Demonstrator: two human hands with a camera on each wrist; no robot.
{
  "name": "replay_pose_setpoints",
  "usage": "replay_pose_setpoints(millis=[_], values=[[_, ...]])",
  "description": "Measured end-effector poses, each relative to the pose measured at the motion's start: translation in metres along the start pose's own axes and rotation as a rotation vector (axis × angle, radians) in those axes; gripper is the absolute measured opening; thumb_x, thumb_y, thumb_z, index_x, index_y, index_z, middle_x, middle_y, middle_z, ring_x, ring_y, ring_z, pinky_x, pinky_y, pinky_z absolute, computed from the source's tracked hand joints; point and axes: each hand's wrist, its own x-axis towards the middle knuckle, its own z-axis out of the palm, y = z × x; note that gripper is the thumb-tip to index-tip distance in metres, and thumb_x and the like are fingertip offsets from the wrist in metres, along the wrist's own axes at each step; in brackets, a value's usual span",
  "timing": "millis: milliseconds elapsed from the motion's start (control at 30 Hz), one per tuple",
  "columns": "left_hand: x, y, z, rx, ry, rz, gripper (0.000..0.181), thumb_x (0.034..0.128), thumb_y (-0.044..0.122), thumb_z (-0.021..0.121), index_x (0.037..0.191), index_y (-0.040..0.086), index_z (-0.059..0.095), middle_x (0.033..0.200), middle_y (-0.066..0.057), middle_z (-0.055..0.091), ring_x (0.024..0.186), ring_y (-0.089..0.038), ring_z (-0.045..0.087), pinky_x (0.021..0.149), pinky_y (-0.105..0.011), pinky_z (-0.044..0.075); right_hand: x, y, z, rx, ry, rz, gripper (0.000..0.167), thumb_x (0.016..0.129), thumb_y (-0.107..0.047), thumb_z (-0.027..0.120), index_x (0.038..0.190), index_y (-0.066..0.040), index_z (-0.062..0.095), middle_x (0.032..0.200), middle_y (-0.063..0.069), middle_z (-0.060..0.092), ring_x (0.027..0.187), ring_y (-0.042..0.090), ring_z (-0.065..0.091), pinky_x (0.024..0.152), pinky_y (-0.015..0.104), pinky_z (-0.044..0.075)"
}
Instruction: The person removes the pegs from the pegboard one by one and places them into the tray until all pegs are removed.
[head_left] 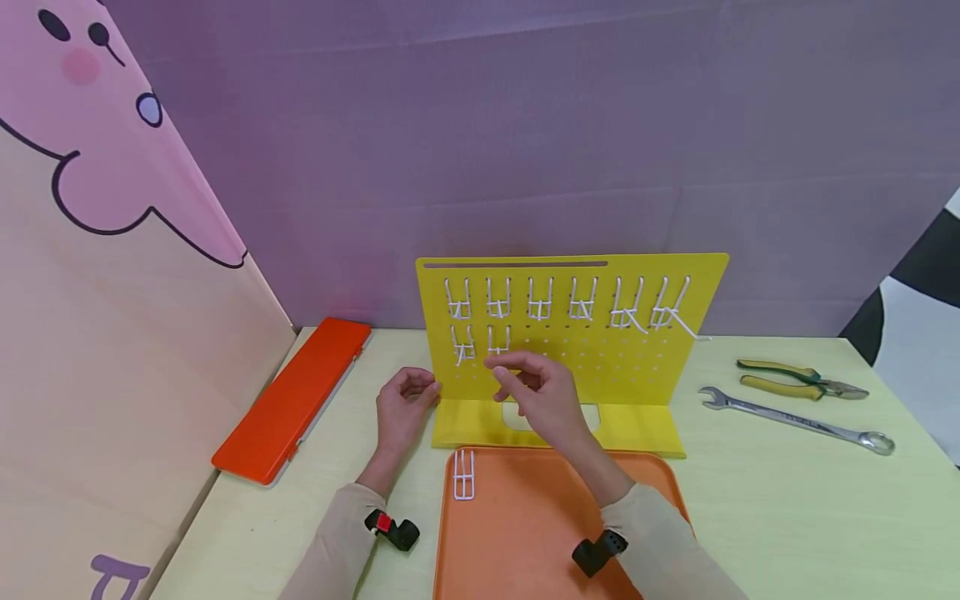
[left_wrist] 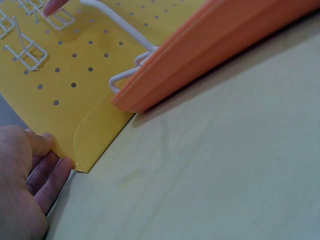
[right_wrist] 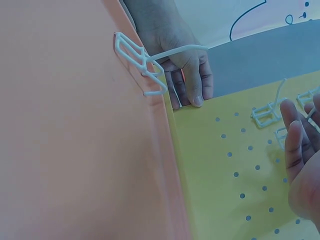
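A yellow pegboard (head_left: 615,367) stands upright with white wire hooks in two rows, six in the upper and two at the left of the lower. My left hand (head_left: 402,408) pinches the board's lower left edge, thumb on its front in the left wrist view (left_wrist: 25,175). My right hand (head_left: 547,400) is at the second lower hook (head_left: 498,337), fingers bent and thumb apart from the index finger. In the right wrist view the fingers of this hand (right_wrist: 305,155) partly cover that hook; contact with it is unclear. Another white hook (head_left: 464,477) lies in the orange tray (head_left: 525,517).
The orange tray lies directly before the pegboard's base, under my right forearm. A closed red case (head_left: 292,404) lies at the left. On the right are pliers (head_left: 810,379) with yellow-green handles and a metal wrench (head_left: 795,419). A purple cloth hangs behind the table.
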Motion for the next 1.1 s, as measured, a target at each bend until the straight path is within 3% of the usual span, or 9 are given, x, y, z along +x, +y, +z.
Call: replay_pose_setpoints(millis=[300, 600, 833, 1100], values=[[-0.001, 0.001, 0.0, 0.001, 0.003, 0.004, 0.013, 0.0982, -0.004, 0.081, 0.109, -0.002, 0.073, 0.099, -0.014, 0.075, 0.086, -0.018, 0.07, 0.076, -0.021, 0.066, -0.005, -0.001, -0.003, -0.014, -0.013, -0.017, 0.018, 0.107, -0.006, 0.074, 0.123, -0.005, 0.082, 0.113, 0.025, 0.077, 0.075, 0.023, 0.075, 0.049, 0.021, 0.04], [-0.001, 0.002, 0.0, -0.015, 0.002, -0.002, 0.014, 0.0979, -0.005, 0.081, 0.109, -0.003, 0.073, 0.1, -0.02, 0.075, 0.086, -0.022, 0.07, 0.075, -0.02, 0.065, -0.012, -0.012, -0.005, -0.005, -0.011, -0.067, 0.018, 0.106, -0.004, 0.074, 0.122, 0.002, 0.08, 0.113, 0.019, 0.081, 0.072, 0.015, 0.074, 0.049, 0.02, 0.043], [-0.002, 0.003, 0.0, -0.021, -0.003, 0.003, 0.014, 0.0978, -0.005, 0.082, 0.109, -0.004, 0.073, 0.101, -0.023, 0.074, 0.087, -0.024, 0.07, 0.075, -0.02, 0.065, -0.019, -0.016, -0.008, -0.035, -0.019, -0.078, 0.015, 0.106, -0.004, 0.075, 0.118, -0.004, 0.083, 0.105, 0.013, 0.082, 0.071, 0.029, 0.074, 0.051, 0.023, 0.047], [-0.002, 0.003, 0.0, -0.031, -0.007, 0.015, 0.014, 0.0974, -0.006, 0.082, 0.108, -0.004, 0.073, 0.1, -0.023, 0.074, 0.085, -0.023, 0.07, 0.075, -0.02, 0.065, -0.028, -0.017, -0.011, -0.053, -0.03, -0.067, 0.013, 0.107, -0.004, 0.073, 0.115, -0.002, 0.082, 0.097, 0.017, 0.08, 0.07, 0.017, 0.073, 0.051, 0.023, 0.047]])
